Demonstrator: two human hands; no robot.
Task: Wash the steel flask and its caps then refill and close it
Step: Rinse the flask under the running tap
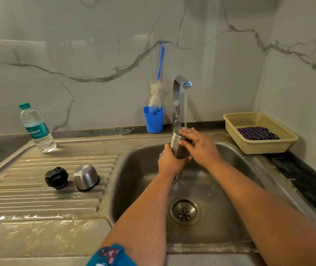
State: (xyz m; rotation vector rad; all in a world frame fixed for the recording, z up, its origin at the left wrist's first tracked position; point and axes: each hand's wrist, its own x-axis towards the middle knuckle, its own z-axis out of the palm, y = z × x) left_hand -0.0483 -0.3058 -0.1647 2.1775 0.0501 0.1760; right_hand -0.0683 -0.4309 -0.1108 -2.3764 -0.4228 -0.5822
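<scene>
Both hands on steel flask (178, 148) under tap (181, 93): left hand (169, 162) grips base, right hand (198, 145) lies flat-fingered against side. Better: rub all round, keep mouth under stream, hold firm—wet steel slips.

1. The left hand (169, 160) grips the lower part of the steel flask (179, 145), holding it upright over the sink (138, 181)
2. The right hand (199, 145) lies across the flask's upper side, fingers (187, 133) straight
3. Water runs from the tap (179, 96) onto the flask's top
4. A black cap (56, 177) and a steel cap (86, 177) sit side by side on the draining board (28, 196)
5. A water bottle (37, 128) stands behind them
6. A basket (259, 131) holding a cloth (257, 133) sits on the counter (303, 173)
</scene>
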